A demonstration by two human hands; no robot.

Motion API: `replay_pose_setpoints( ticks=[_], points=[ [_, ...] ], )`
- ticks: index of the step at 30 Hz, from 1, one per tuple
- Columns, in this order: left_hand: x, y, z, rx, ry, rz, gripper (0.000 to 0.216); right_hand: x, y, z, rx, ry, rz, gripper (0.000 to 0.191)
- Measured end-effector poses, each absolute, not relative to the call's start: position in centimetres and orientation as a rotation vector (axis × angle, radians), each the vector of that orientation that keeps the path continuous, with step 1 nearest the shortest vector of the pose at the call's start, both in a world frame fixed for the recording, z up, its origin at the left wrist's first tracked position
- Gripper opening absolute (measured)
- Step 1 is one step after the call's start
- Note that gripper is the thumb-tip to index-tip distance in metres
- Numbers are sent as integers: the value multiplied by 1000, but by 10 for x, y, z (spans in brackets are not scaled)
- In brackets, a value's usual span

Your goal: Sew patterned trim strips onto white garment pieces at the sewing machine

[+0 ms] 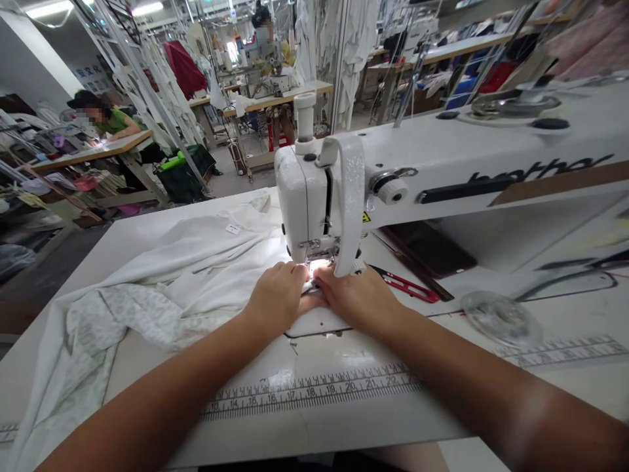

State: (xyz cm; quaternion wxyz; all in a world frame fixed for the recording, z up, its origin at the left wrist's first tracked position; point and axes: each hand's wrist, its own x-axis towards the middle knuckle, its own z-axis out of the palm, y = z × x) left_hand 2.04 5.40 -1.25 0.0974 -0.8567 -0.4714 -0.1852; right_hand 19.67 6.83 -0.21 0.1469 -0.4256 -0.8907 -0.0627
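Both hands meet under the head of a white sewing machine (299, 203), close to the lit needle area. My left hand (276, 295) is closed, its fingers pressing the edge of a white cloth garment (216, 236) in front of the presser foot. My right hand (354, 295) pinches at the same spot from the right; its fingertips touch the cloth edge, and the small piece between them is mostly hidden. The garment spreads left over the table, with a pale patterned part (142, 314) hanging toward the front edge and a small white label (232, 229) on top.
Right of the needle lie red thread snips (410, 286), a dark phone-like slab (427, 246) and a clear round plastic dish (501, 318). A printed measuring tape (314, 391) runs along the table front. Co-workers sit at other machines behind, one in a green top (122, 123).
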Motion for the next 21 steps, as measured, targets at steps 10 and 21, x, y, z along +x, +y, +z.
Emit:
replay_pose_setpoints(
  ticks=[10, 21],
  points=[
    [12, 56, -2, -2579, -974, -317, 26, 201, 65, -3, -1237, -2606, -180, 18],
    [12, 40, -9, -2604, -914, -353, 22, 210, 68, -1, -1069, -2737, -239, 22]
  ],
)
